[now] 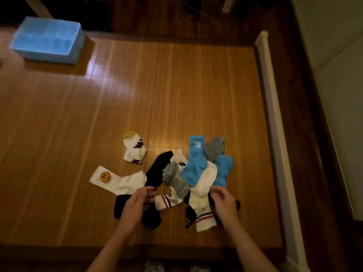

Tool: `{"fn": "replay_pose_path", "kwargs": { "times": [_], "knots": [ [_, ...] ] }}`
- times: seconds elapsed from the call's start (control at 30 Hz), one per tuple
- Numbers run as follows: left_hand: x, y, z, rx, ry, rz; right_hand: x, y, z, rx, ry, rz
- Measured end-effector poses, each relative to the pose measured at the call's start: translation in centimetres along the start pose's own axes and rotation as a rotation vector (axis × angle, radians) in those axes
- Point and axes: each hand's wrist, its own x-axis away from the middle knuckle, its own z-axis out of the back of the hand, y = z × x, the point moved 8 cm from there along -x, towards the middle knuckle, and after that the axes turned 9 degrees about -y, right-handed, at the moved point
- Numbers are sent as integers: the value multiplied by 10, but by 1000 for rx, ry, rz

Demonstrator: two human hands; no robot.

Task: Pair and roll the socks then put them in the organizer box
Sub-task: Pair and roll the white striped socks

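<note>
A: Your left hand (135, 205) lies over the near black sock (121, 205), at the near left of the pile. Its fingers (150, 195) reach right, fairly straight and close together, with the thumb lifted above them.

B: Their tips meet the near end of the second black sock (157, 169). I cannot tell whether you pinch it.

A: Your right hand (224, 201) is at the near right of the pile, its fingers curled inward beside the striped-cuff white sock (204, 218).

B: Blur hides whether those fingers grip anything, so I cannot tell that either.

A: The socks lie loose on the bamboo mat (176, 95). The long blue sock (196, 161) and the short blue sock (223, 171) are on the right of the heap, with the far grey sock (214, 148) between their far ends. The middle grey sock (176, 179) lies across the heap's centre.

B: Left of the heap, the smiley white sock (117, 178) lies flat, touching the second black sock. Farther off, the marked white sock (134, 149) lies alone.

A: The organizer box (46, 55), pale blue, sits at the far left, well apart from the socks and from both your hands. Its compartments are too blurred to read.
</note>
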Motion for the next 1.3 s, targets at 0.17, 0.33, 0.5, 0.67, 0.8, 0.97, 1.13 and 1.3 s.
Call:
{"fn": "replay_pose_path", "kwargs": {
  "times": [0.17, 0.33, 0.5, 0.67, 0.8, 0.97, 1.13, 1.3],
  "knots": [
    [-46, -59, -44, -4, -111, 150, -41, 89, -37, 113, 67, -256],
    [-58, -87, -58, -35, -135, 178, -61, 103, -48, 400, 151, -267],
    [-49, -82, -59, -62, -98, 145, -62, 99, -39, 444, 76, -253],
    [-43, -62, -68, -107, -135, 149, -51, 73, -34, 94, 49, -284],
    [-35, -43, -71, -172, -161, 121, -29, 13, -46, -318, -50, -166],
    [-13, -27, -96, 437, -361, 308, 8, -56, -74, -195, -396, 99],
    [-8, 6, -66, 631, -295, 119, 29, -79, -100, -99, -527, 171],
    [-6, 4, -32, 874, -181, 32, 39, -75, -115, -160, -597, 64]
  ]
}}
